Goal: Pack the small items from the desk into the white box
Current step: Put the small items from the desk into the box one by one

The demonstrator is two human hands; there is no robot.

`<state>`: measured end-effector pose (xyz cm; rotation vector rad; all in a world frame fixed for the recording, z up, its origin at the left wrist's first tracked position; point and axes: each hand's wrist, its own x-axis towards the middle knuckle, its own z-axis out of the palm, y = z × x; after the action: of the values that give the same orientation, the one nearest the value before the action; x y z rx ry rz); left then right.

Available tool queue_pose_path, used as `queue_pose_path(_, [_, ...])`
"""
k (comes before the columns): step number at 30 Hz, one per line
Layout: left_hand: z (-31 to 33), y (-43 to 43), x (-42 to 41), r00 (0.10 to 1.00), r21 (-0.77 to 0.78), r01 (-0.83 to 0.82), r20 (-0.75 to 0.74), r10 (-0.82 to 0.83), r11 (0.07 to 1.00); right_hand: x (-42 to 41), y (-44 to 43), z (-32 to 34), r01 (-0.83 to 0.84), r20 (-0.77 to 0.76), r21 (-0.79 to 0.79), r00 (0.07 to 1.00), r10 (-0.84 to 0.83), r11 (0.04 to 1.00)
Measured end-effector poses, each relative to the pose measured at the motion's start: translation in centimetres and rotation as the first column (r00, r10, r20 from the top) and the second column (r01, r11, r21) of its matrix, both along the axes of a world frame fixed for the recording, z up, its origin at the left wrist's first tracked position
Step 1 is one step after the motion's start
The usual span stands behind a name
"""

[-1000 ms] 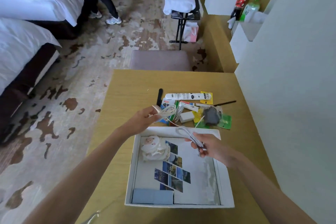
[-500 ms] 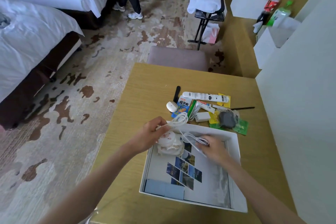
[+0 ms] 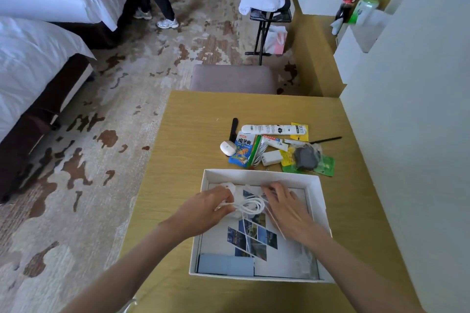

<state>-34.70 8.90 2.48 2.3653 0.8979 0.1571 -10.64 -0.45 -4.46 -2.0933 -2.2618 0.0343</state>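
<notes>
The white box (image 3: 321, 201) lies open on the wooden desk (image 3: 193, 134), close to me. My left hand (image 3: 206, 208) is inside it, pinching a coiled white cable (image 3: 250, 206) above a white bundle in the box's far left corner. Beside the coil, my right hand (image 3: 287, 207) rests in the box with fingers spread on the cable's strands. Beyond the box lie small items: a white mouse (image 3: 227, 147), a blue snack packet (image 3: 242, 148), a white tube (image 3: 273, 129), a white charger (image 3: 271, 157), a dark grey pouch (image 3: 305, 157) and green packets.
A pale blue card (image 3: 225, 264) and a photo print lie in the box. A padded chair (image 3: 232, 79) stands at the desk's far edge, a white wall on the right. Beds are at the left, and a person walks on the carpet behind.
Both hands have come down from above the desk into the box, bringing the cable coil with them. The right hand has opened flat. The person behind has stepped along the bed.
</notes>
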Motion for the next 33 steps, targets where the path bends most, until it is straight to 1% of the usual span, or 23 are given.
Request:
queue_pose_path(2, [-0.3, 0.0, 0.4, 0.999, 0.006, 0.015, -0.032, -0.015, 1.0, 0.0, 0.1, 0.0, 0.005, 0.022, 0.033, 1.0, -0.006, 0.999])
queue_pose_path(5, [-1.2, -0.3, 1.1, 0.991, 0.047, 0.074, -0.115, -0.068, 0.996, -0.1, 0.4, -0.1, -0.021, 0.013, 0.018, 1.0, 0.021, 1.0])
queue_pose_path(9, [-2.2, -1.0, 3.0, 0.968, 0.112, 0.141, -0.224, -0.113, 0.984, -0.2, 1.0, 0.5, 0.045, -0.104, 0.04, 0.994, -0.04, 0.998])
queue_pose_path(11, [-2.5, -1.1, 4.2, 0.953, 0.116, 0.149, -0.283, -0.111, 0.982, 0.0, 1.3, 0.9, 0.077, -0.166, 0.007, 0.983, -0.075, 0.997])
queue_pose_path(13, [-2.6, -1.4, 5.5, 0.938, 0.126, 0.154, -0.332, -0.105, 0.98, 0.5, 1.2, 1.1, 0.071, -0.246, -0.02, 0.966, -0.074, 0.997])
queue_pose_path(16, [-2.9, -1.9, 7.2, 0.938, 0.194, 0.164, -0.333, -0.092, 0.967, 1.1, 1.0, 1.3, 0.093, -0.367, -0.058, 0.924, -0.107, 0.994])
queue_pose_path(21, [-3.2, -1.4, 9.1, 0.956, 0.33, 0.164, -0.284, -0.068, 0.93, 1.5, 0.8, 1.3, 0.094, -0.429, -0.183, 0.888, -0.165, 0.979])
queue_pose_path(23, [-3.6, -0.9, 9.6, 0.954, 0.352, 0.161, -0.296, -0.053, 0.922, 1.6, 0.5, 1.3, 0.124, -0.426, -0.19, 0.883, -0.195, 0.974])
queue_pose_path(24, [-3.8, -0.7, 9.7, 0.952, 0.359, 0.155, -0.302, -0.042, 0.92, 1.6, 0.4, 1.3, 0.136, -0.405, -0.166, 0.894, -0.193, 0.977])
queue_pose_path(26, [-4.2, -0.4, 9.9, 0.952, 0.375, 0.146, -0.305, -0.027, 0.915, 1.6, 0.0, 1.4, 0.125, -0.317, -0.099, 0.936, -0.151, 0.987])
queue_pose_path(29, [-4.7, -0.4, 9.7, 0.946, 0.419, 0.182, -0.322, -0.042, 0.889, 1.7, -0.3, 1.4, 0.087, -0.189, -0.052, 0.977, -0.096, 0.995])
queue_pose_path(31, [-5.0, -0.5, 9.4, 0.944, 0.439, 0.205, -0.325, -0.058, 0.875, 1.6, -0.4, 1.4, 0.081, -0.142, -0.015, 0.986, -0.082, 0.997])
queue_pose_path(33, [-5.2, -0.6, 8.9, 0.949, 0.444, 0.213, -0.307, -0.076, 0.87, 1.2, -0.2, 1.4, 0.089, -0.128, -0.013, 0.988, -0.09, 0.996])
